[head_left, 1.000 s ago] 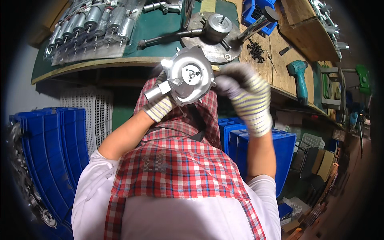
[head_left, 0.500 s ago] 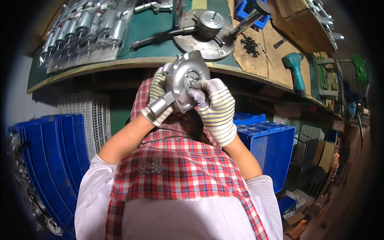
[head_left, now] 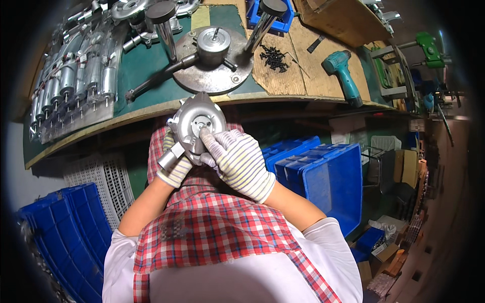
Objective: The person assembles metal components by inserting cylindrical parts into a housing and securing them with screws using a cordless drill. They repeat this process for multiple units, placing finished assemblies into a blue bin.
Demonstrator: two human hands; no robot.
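Note:
A round silvery cast-metal blower housing (head_left: 188,117) with a short outlet pipe is held up in front of my apron, just below the bench edge. My left hand (head_left: 174,169), in a striped glove, grips it from behind at the left; most of those fingers are hidden by the housing. Over its face comes my right hand (head_left: 237,159), also gloved. The index fingertip presses at the hub in the middle, with the thumb by the lower rim. Any small part under that fingertip cannot be made out.
On the green bench stand a round steel fixture (head_left: 212,76) with posts and a handle, small motors (head_left: 68,83) in plastic, and more castings (head_left: 134,10). Black screws (head_left: 274,58) and a teal power screwdriver (head_left: 343,76) lie on cardboard. Blue crates (head_left: 328,182) stand below.
The view has shifted so the bench sits further left. The housing has turned, its face now more towards me, and my right index finger has straightened onto the hub.

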